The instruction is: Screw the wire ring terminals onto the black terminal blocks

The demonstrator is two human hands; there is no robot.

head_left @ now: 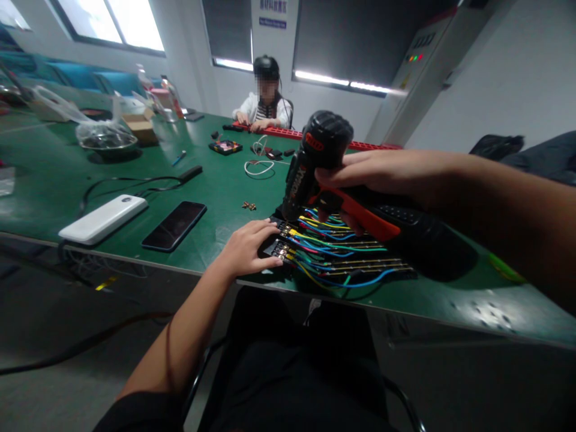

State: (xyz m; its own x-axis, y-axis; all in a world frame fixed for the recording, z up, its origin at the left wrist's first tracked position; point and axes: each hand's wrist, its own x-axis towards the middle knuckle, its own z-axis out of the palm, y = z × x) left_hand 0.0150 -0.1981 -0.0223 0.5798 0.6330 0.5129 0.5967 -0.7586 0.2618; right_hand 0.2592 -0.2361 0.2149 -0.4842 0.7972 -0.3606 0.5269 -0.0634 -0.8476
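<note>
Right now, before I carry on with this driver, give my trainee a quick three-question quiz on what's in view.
1. True or false: the right hand holds the black-and-red power screwdriver with its tip down at the wired terminal block.
2. What does the left hand rest on?
A. the white power bank
B. the left end of the terminal block
C. the dark phone
3. Fill in: the small brass-coloured parts lie on the green ____, beyond the left hand.

Key: 1 true; 2 B; 3 table.
</note>
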